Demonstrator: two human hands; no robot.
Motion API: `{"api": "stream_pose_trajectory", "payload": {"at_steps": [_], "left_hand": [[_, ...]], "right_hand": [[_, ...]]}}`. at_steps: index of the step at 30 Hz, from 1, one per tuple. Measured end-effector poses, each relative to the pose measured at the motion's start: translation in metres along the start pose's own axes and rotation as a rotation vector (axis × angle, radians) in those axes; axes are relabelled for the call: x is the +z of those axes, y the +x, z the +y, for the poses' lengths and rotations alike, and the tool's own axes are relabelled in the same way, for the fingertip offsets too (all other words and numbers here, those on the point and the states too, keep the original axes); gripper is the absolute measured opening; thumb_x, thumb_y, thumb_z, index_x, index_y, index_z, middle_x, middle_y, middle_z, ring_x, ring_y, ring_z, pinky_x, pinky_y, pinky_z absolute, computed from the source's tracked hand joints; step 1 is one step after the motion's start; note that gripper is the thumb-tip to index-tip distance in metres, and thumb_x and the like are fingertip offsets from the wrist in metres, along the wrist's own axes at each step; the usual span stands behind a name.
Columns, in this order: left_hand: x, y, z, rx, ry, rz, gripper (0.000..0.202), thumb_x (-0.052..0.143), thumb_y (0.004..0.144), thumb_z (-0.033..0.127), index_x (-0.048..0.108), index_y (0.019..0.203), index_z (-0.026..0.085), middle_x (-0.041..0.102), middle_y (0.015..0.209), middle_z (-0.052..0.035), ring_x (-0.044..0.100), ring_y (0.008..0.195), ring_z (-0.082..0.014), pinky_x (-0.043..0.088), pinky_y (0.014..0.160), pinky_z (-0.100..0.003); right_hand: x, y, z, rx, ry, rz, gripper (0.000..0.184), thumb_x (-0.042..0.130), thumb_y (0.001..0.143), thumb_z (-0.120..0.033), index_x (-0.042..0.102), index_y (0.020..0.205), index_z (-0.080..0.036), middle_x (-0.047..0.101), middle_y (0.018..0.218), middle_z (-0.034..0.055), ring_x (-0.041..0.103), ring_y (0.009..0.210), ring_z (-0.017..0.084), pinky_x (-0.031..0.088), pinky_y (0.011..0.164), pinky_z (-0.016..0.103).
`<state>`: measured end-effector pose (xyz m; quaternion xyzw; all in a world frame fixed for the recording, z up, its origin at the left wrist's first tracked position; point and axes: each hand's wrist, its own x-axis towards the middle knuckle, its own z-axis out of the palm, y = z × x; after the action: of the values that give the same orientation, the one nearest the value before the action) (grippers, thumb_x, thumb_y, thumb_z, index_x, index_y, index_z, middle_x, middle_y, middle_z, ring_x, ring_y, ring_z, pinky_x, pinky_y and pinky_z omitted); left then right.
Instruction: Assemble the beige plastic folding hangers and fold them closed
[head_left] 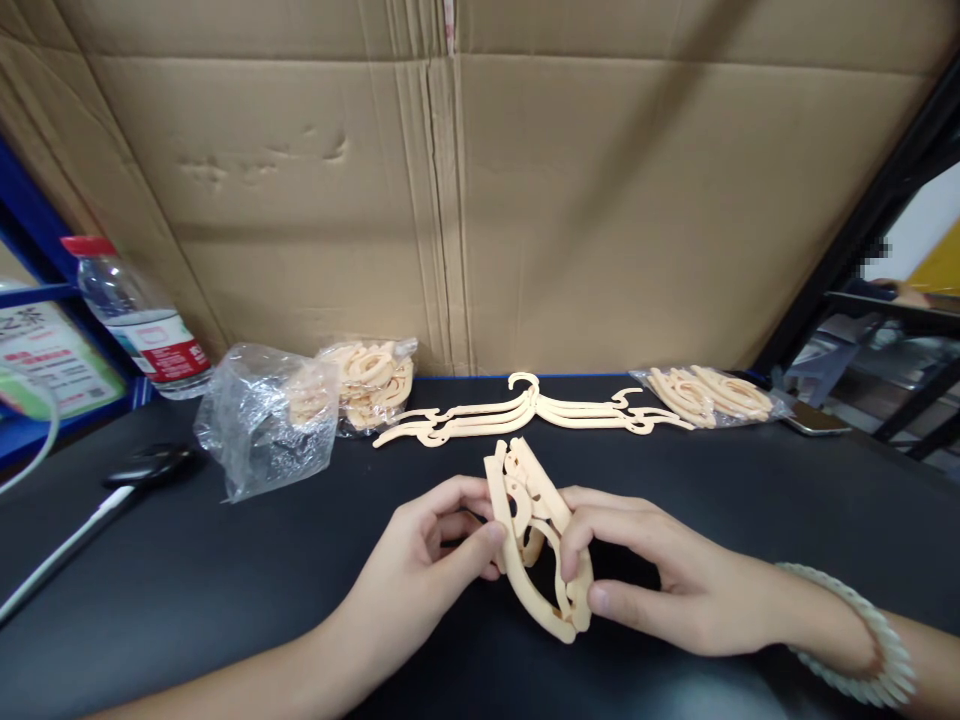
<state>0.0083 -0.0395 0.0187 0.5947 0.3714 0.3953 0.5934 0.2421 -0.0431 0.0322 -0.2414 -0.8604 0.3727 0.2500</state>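
A folded cream plastic clothes hanger (517, 560) is held up off the black table between my two hands. My left hand (427, 550) grips its left arm with thumb and fingers. On the other side, my right hand (660, 570) pinches the right arm, thumb near the lower end. Behind them, unfolded cream hangers (480, 415) lie spread flat with a hook pointing away; they look like several stacked or side by side. Parts of the held hanger are hidden by my fingers.
Bagged folded hangers (367, 380) and a crumpled clear bag (270, 420) lie at the left, another bagged bundle (709, 395) at the right beside a phone (814, 420). A water bottle (150, 330) leans far left near a black device (154, 465) with a white cable. Cardboard (300, 200) walls the back.
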Motion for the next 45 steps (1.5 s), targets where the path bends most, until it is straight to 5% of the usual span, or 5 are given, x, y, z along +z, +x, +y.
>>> {"api": "stream_pose_trajectory", "payload": {"at_steps": [21, 27, 35, 41, 45], "left_hand": [[-0.001, -0.003, -0.002, 0.022, 0.013, 0.057, 0.028, 0.07, 0.08, 0.028, 0.062, 0.105, 0.017, 0.067, 0.099, -0.0065, 0.065, 0.087, -0.0188, 0.057, 0.077, -0.031], [-0.005, -0.002, -0.005, 0.057, 0.109, 0.098, 0.022, 0.065, 0.083, 0.026, 0.063, 0.104, 0.019, 0.068, 0.101, -0.0067, 0.065, 0.096, -0.0212, 0.054, 0.086, -0.034], [-0.006, -0.006, -0.004, 0.185, 0.447, 0.041, 0.014, 0.055, 0.085, 0.017, 0.064, 0.095, 0.02, 0.067, 0.094, -0.0039, 0.064, 0.086, -0.0182, 0.052, 0.081, -0.031], [-0.006, -0.012, -0.003, 0.377, 0.759, -0.069, 0.022, 0.049, 0.087, 0.011, 0.061, 0.101, 0.022, 0.064, 0.101, -0.0047, 0.06, 0.096, -0.0191, 0.049, 0.087, -0.031], [-0.005, -0.014, -0.005, 0.384, 0.897, -0.144, 0.028, 0.05, 0.082, 0.008, 0.061, 0.104, 0.023, 0.061, 0.113, -0.0069, 0.055, 0.109, -0.0231, 0.046, 0.095, -0.036]], "right_hand": [[-0.005, -0.003, 0.006, 0.04, 0.127, 0.012, 0.029, 0.055, 0.094, -0.027, 0.063, 0.122, -0.022, 0.058, 0.119, 0.0097, 0.057, 0.11, 0.02, 0.044, 0.096, 0.037], [-0.018, -0.003, 0.025, 0.153, 0.293, 0.281, 0.021, 0.057, 0.092, -0.035, 0.059, 0.083, -0.017, 0.061, 0.101, 0.0073, 0.058, 0.076, 0.012, 0.049, 0.067, 0.025], [-0.02, -0.003, 0.026, 0.279, -0.323, 0.182, 0.039, 0.051, 0.094, -0.037, 0.04, 0.06, -0.02, 0.06, 0.082, 0.0052, 0.06, 0.088, 0.022, 0.046, 0.069, 0.029], [-0.02, -0.006, 0.026, 0.156, -0.445, 0.135, 0.006, 0.054, 0.091, -0.025, 0.056, 0.095, -0.021, 0.057, 0.112, 0.0086, 0.058, 0.095, 0.019, 0.049, 0.08, 0.032], [-0.018, -0.006, 0.026, 0.056, -0.455, 0.018, 0.028, 0.052, 0.092, -0.022, 0.057, 0.119, -0.022, 0.054, 0.122, 0.0103, 0.055, 0.109, 0.021, 0.046, 0.095, 0.035]]}}
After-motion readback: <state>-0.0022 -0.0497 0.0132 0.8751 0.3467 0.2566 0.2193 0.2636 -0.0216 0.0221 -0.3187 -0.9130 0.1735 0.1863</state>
